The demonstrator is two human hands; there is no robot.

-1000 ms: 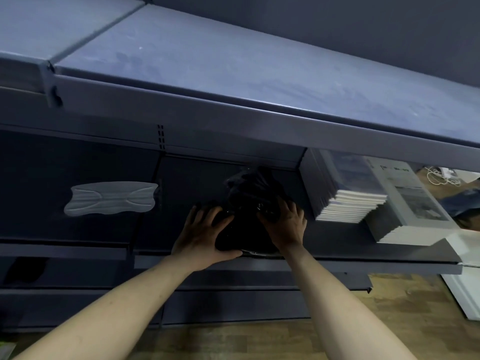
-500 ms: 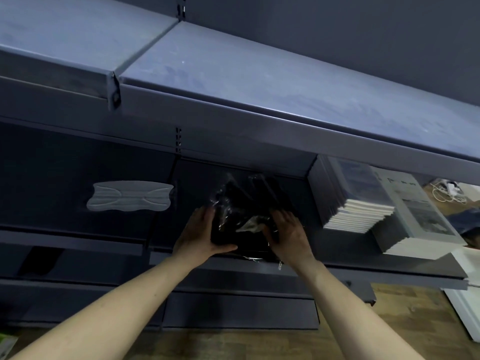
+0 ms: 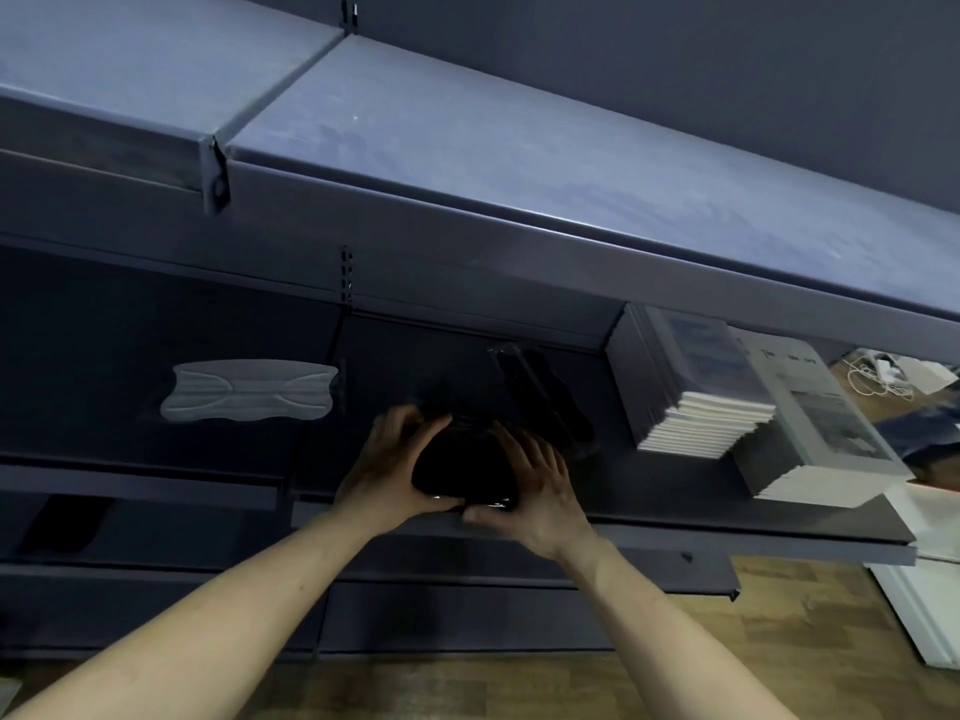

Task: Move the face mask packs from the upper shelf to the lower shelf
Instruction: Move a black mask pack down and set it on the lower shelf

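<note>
Upper shelf (image 3: pixel 519 163) fills the top of view, bare blue-grey surface, running left to right and dropping toward the right. Lower shelf (image 3: pixel 727 522) sits under it; its front lip is just below the hands. Against the earlier frames the camera has tipped up and shifted, so more upper shelf shows. The black pack then stood taller between the hands with a pale crinkled patch showing; now it is pressed lower and that patch is gone.

Stacks of booklets (image 3: pixel 727 402) sit on the lower shelf, well right of the hands; the rightmost one is cut by the shelf above. A pale grey face mask (image 3: pixel 249 389) lies flat on the lower shelf left of the hands, long axis left-right.

Black face mask pack (image 3: pixel 462 472) is on the lower shelf near its front edge, between both hands. It is dark on dark, outline hard to make out, long axis roughly left-right. Another black pack (image 3: pixel 540 397) lies just behind and right of it, long axis running front-right to back-left; edges faint.

Left hand (image 3: pixel 389 475) grips the pack's left side, fingers curled over the top, thumb under. Right hand (image 3: pixel 535 491) grips the right side, fingers spread along it, thumb at the front edge.
</note>
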